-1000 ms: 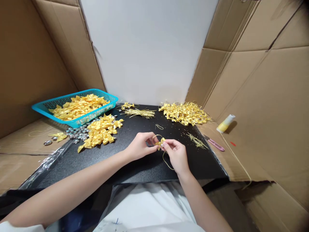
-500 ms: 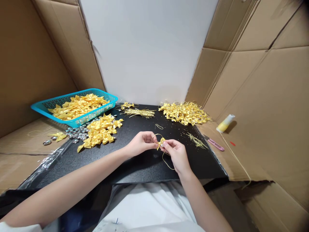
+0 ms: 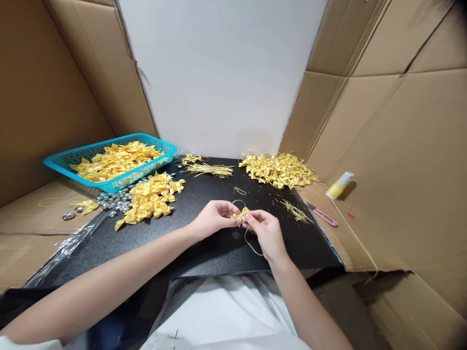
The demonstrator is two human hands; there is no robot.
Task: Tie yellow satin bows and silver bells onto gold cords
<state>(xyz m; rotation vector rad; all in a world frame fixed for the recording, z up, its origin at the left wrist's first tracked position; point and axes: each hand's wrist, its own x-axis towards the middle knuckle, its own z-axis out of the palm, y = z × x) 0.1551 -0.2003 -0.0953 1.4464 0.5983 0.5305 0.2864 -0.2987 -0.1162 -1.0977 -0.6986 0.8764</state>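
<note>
Just above the black tabletop, my left hand [image 3: 220, 218] and my right hand [image 3: 267, 233] meet at a small yellow ribbon bow [image 3: 240, 215]. Both are closed in a pinch, the left on the bow's left side and the right on its right side. A silvery bell or bead shows at the bow's middle, partly hidden by my right fingers. From the bow a thin gold cord [image 3: 251, 247] loops up over the top and hangs down below my right fingers.
A blue basket [image 3: 109, 186] of bows stands at left, beside loose bows [image 3: 149, 197] and silvery beads [image 3: 116, 200]. Gold cords [image 3: 209, 170] lie behind; corded bows [image 3: 280, 170] are piled back right. A pink cutter [image 3: 324, 217] and thread spool [image 3: 340, 185] lie right. Cardboard walls enclose the sides.
The bow has turned and spread more between my fingers, with its loops facing up more. My left hand has shifted slightly toward the right. The view has moved a little.
</note>
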